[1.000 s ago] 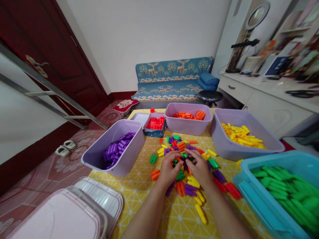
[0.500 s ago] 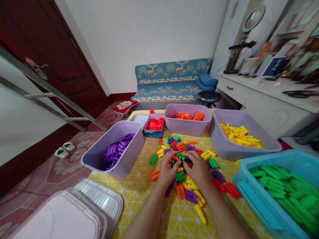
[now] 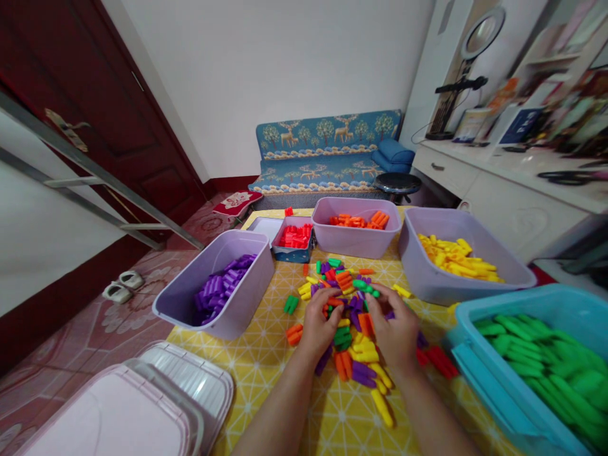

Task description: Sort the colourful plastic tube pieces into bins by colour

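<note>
A mixed pile of purple, yellow, green, red and orange pieces [image 3: 363, 373] lies on the yellow patterned tablecloth [image 3: 266, 386]. My right hand [image 3: 394, 323] is at the pile's right side, its thumb and fingers closed on a green piece [image 3: 365, 289] lifted a little above the others. At the left of the pile, my left hand [image 3: 321, 322] has curled fingers around an orange piece [image 3: 335, 302], with a dark green bit beside it. Loose green pieces [image 3: 291, 304] and orange pieces [image 3: 294, 334] lie left of my left hand.
Around the pile stand a bin of purple pieces [image 3: 259, 297], a small tin of red pieces [image 3: 292, 255], a bin of orange ones [image 3: 351, 244], a bin of yellow ones [image 3: 427, 286] and a turquoise bin of green ones [image 3: 479, 380]. Lids [image 3: 114, 418] lie front left.
My right hand has moved right, away from my left hand, with the green piece in its fingers. More purple and orange pieces show between the hands. My left hand has hardly moved.
</note>
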Available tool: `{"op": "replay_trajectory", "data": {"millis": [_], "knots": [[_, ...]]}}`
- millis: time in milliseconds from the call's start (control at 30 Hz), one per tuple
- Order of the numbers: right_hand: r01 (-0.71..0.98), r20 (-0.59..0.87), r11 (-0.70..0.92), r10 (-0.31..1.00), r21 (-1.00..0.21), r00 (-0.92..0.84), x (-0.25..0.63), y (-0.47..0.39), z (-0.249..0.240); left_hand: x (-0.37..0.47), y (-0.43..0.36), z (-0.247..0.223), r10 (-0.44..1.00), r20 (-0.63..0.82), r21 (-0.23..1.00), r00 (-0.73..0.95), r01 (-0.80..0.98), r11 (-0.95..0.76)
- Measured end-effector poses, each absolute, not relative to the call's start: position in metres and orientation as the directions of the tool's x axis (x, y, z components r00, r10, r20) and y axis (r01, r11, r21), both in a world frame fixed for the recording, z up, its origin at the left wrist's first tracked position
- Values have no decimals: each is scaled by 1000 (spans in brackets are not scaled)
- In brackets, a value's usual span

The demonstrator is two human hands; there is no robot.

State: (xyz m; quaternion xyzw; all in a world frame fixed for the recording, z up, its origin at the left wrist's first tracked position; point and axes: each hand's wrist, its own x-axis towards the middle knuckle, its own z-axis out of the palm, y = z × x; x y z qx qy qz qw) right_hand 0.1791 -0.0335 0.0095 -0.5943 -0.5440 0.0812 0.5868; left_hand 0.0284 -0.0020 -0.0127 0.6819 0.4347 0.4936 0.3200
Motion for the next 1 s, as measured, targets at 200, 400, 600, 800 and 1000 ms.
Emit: {"op": "replay_trajectory", "data": {"millis": [200, 400, 600, 800, 1000], "knots": [[53, 328, 476, 517, -878, 791, 189, -38, 48, 28, -1, -14, 909, 392, 864, 143, 281, -417], [-35, 276, 599, 419, -800, 865, 207, -44, 72, 28, -1, -16, 907, 395, 860, 147, 287, -421], [-140, 231, 586, 513, -798, 827, 217, -49, 69, 27, -1, -14, 904, 400, 859, 150, 282, -427], [-82, 236, 383, 710, -920, 663, 206, -39, 43, 26, -1, -16, 912, 394, 860, 114, 303, -410], [708, 527, 258, 829, -658, 187, 197, -21, 0, 27, -1, -22, 907, 416, 861, 62, 296, -414]]}}
